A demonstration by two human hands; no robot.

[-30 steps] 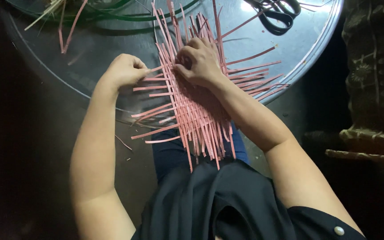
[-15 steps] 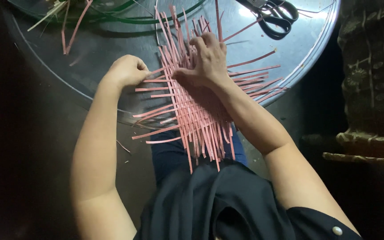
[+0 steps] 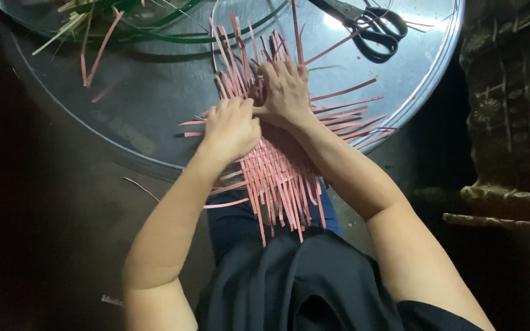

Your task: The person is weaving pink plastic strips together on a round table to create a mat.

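Note:
A partly woven mat of pink strips (image 3: 277, 175) lies over the near rim of a round metal tray (image 3: 154, 104), its loose ends fanning out on all sides. My left hand (image 3: 231, 129) rests on the mat's left part with fingers curled on the strips. My right hand (image 3: 286, 92) presses flat on the mat's far part, fingers spread over the upright strips. The two hands touch near the thumbs.
Black-handled scissors (image 3: 369, 27) lie on the tray at the far right. Green and pale loose strips (image 3: 124, 24) are heaped at the tray's far left. A patterned woven object (image 3: 510, 110) stands at the right. My dark clothing (image 3: 302, 282) is below the mat.
My left hand has moved right, from the mat's left edge onto the mat beside my right hand. My right hand stays pressed on the far part.

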